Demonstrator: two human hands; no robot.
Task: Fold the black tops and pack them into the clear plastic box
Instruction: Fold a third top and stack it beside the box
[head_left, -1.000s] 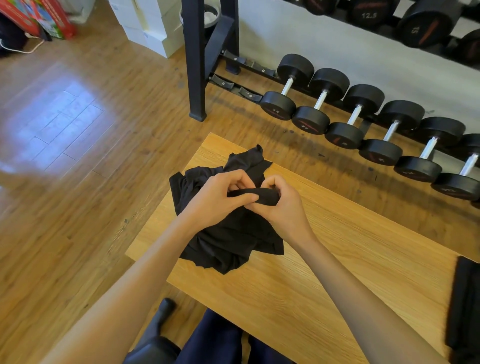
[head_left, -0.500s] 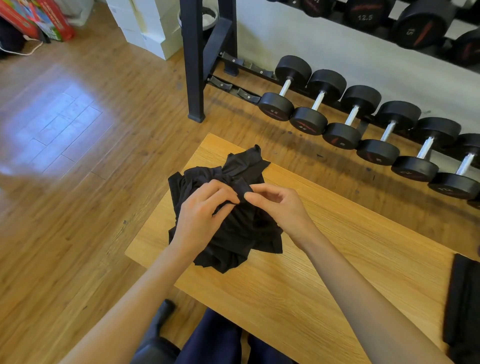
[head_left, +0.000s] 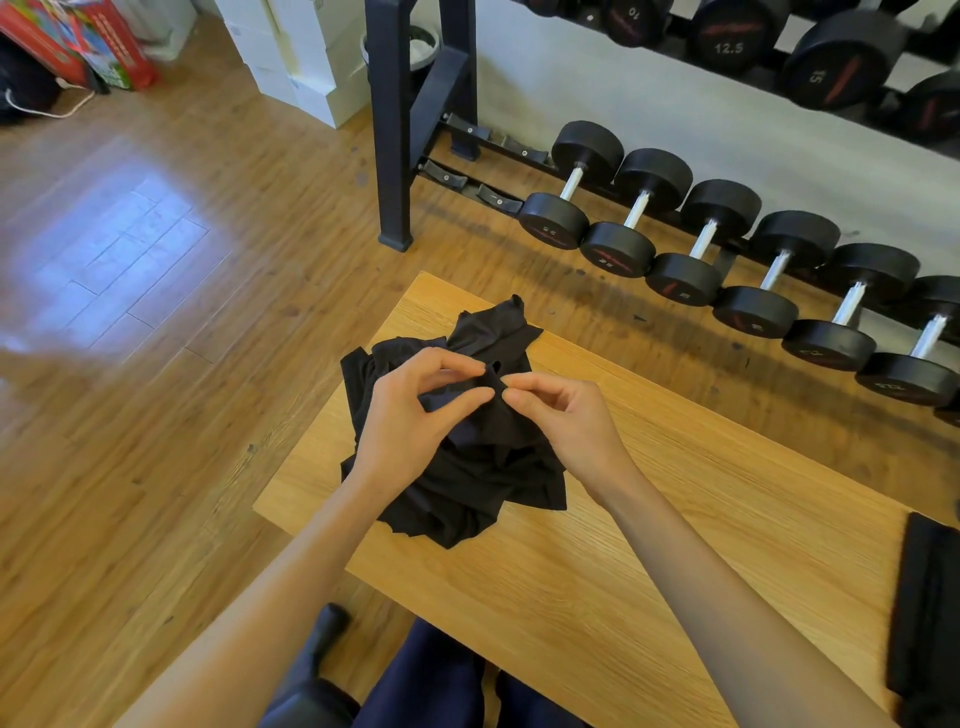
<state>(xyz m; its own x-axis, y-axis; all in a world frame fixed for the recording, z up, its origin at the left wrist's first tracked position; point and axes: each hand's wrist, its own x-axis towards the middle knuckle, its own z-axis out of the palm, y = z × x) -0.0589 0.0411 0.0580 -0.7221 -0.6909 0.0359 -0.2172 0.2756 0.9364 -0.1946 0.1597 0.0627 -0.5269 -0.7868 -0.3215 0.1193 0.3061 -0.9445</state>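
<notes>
A crumpled heap of black tops (head_left: 478, 467) lies on the left end of the wooden table (head_left: 649, 571). My left hand (head_left: 410, 421) sits over the heap and pinches a raised fold of black cloth between thumb and fingertips. My right hand (head_left: 566, 421) meets it from the right, with fingertips pinching the same fold at its edge. Another black top (head_left: 924, 613), laid flat, shows at the table's right edge, partly cut off by the frame. The clear plastic box is not in view.
A row of black dumbbells (head_left: 727, 254) lies on the floor behind the table, beside a black rack leg (head_left: 392, 130). White boxes (head_left: 291, 57) stand at the back. My dark-trousered legs (head_left: 441, 686) are under the near table edge.
Both hands let go of a rolled strip they held between them, dropped toward the heap, and now pinch a fold of cloth on top of it.
</notes>
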